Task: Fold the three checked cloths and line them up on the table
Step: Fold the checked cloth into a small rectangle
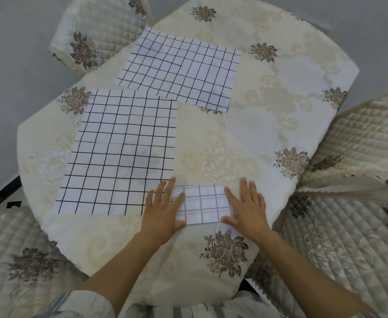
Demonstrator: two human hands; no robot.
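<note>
At the near edge of the worktop (257, 134), one small folded checked cloth (202, 204) lies flat as a neat rectangle, its grid lines pale and doubled through the layers. The left hand (165, 210) presses its left end and the right hand (245, 207) its right end, both flat with fingers straight and spread, gripping nothing. Two more checked cloths lie unfolded: one large spread cloth (124, 152) just beside the left hand, and a far cloth (181, 67) across the worktop, so three in all. A cream flowered cover drapes the round worktop. Quilted chair cushions (96, 33) with the same flower print stand around it, and a striped sleeve (80, 304) shows at the bottom.
</note>
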